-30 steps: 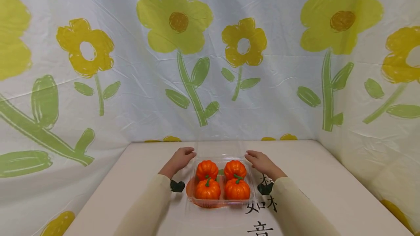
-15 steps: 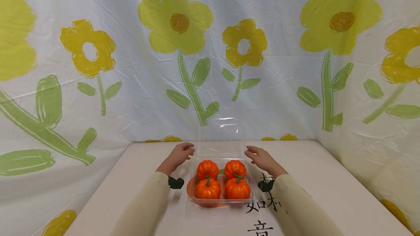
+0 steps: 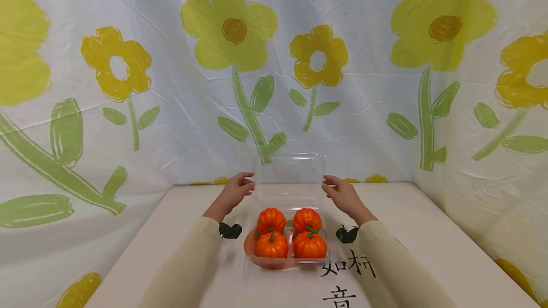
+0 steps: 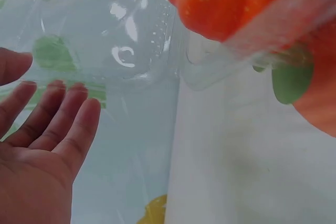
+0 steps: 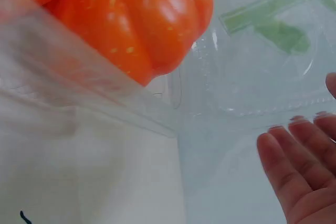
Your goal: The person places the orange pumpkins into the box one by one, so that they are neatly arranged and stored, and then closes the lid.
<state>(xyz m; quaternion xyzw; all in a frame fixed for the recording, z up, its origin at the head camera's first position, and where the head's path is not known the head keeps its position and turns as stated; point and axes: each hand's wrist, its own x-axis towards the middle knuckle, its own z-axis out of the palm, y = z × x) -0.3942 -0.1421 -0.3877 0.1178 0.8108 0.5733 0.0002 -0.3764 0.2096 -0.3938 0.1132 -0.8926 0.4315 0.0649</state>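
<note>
A clear plastic clamshell box [image 3: 288,262] sits on the table with several orange toy pumpkins [image 3: 310,245] in it, green stems showing. Its clear lid [image 3: 291,175] stands raised at the back. My left hand [image 3: 233,193] is at the lid's left edge, fingers extended and thumb apart from them; in the left wrist view the fingertips [image 4: 79,88] are right at the lid's rim. On the opposite side, my right hand [image 3: 345,196] mirrors it. Its fingertips [image 5: 273,135] lie close along the lid's edge in the right wrist view. Neither hand curls round anything.
The pale table [image 3: 184,232] carries printed black characters [image 3: 340,296] and an orange printed shape [image 3: 251,246] partly under the box. A flower-print curtain [image 3: 188,122] hangs behind and at both sides. Dark wrist bands [image 3: 231,231] show at the sleeves.
The lid has come up from a lower position and now stands taller behind the pumpkins. Both hands have risen along its sides. The box and pumpkins stay in place.
</note>
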